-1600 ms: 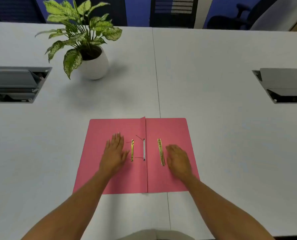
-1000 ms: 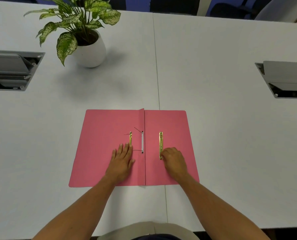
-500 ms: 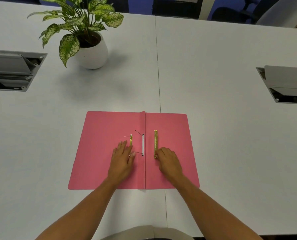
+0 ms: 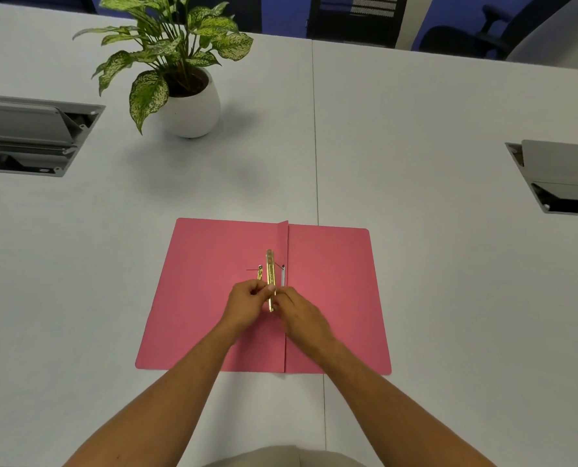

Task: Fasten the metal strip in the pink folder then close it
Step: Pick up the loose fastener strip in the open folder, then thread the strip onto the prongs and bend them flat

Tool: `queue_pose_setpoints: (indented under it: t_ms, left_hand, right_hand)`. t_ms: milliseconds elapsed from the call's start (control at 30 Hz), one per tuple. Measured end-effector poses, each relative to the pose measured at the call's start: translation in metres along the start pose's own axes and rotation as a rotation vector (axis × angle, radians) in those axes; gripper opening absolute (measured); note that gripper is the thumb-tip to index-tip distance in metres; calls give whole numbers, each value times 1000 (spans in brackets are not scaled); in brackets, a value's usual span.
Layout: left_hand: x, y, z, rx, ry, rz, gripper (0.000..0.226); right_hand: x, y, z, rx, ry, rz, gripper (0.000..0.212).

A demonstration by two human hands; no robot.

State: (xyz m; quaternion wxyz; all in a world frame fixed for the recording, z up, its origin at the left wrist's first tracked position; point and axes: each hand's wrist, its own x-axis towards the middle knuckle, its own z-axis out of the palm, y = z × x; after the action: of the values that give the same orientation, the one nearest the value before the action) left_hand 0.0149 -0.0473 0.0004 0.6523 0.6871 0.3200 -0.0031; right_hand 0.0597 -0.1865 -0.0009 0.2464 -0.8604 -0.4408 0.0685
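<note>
The pink folder point(image 4: 331, 298) lies open and flat on the white table, spine toward me. A gold metal strip point(image 4: 270, 267) is lifted over the left half near the spine, pointing away from me. My left hand point(image 4: 247, 301) and my right hand point(image 4: 297, 313) meet at its near end, both pinching it. Beside it, a shorter gold fastener piece point(image 4: 259, 273) lies on the left cover. A thin white strip point(image 4: 283, 276) with prongs sits at the spine.
A potted plant in a white pot point(image 4: 190, 109) stands at the back left. Open grey cable boxes are set into the table at the far left point(image 4: 28, 136) and far right point(image 4: 560, 176). Office chairs point(image 4: 476, 32) stand beyond the table.
My right hand picked the gold strip off the right cover and carried it left over the spine. My left hand rose from the cover and closed on the strip too.
</note>
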Motion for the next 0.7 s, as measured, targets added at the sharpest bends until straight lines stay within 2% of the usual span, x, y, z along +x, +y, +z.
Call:
queue_pose_setpoints:
  t_ms: [67,133,233,333,500,700]
  left_hand:
    - [2,-3,-5,-74,3,-44,17]
    - [3,-6,-11,-133,7,-66,20]
    - [2,-4,-15,-182,-6,-81,20]
    - [0,-4,-17,-210,-45,-102,20]
    - [3,-11,-17,-195,-95,-146,21]
    - [6,-15,-15,-208,-108,-165,20]
  right_hand:
    - [0,0,0,63,26,28,23]
    - [-1,2,-1,145,35,138,32]
    - [0,7,0,185,-52,271,35]
    - [6,7,3,190,-175,294,36]
    - [17,1,5,249,-195,302,19]
    - [19,4,8,317,-183,326,18]
